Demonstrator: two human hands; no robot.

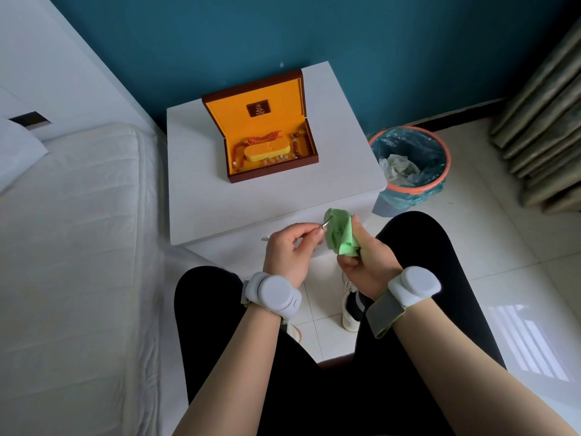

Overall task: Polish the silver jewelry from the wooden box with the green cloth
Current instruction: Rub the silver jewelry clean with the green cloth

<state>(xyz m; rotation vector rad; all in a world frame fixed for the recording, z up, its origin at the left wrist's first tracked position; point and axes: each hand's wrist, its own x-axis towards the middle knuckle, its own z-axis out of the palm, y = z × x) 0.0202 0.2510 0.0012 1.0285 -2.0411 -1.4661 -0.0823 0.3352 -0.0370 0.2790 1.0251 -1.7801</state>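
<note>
Left hand pinches a small silver ring-like piece between thumb and fingertips; exact form too small to tell. Right hand grips the bunched green cloth, thumb lying along its outer fold. Both are held just in front of the counter, above the knees. The piece sits at the cloth's left edge, touching or just short of it; cannot tell which.

Wooden box stands open on the counter, well apart from the hands, with red beads and a yellow pad inside. No other silver is discernible in it.

Step in hand, as judged: rubbing the piece with the cloth.

Notes for doing it well:
- Wrap a fold of cloth round the piece, so that the rubbing reaches all sides.
- Keep the left pinch firm but on a small area, and rotate the piece so that covered spots get polished.
- Work over the lap or counter; a dropped piece could roll to the floor or towards the bin.
</note>
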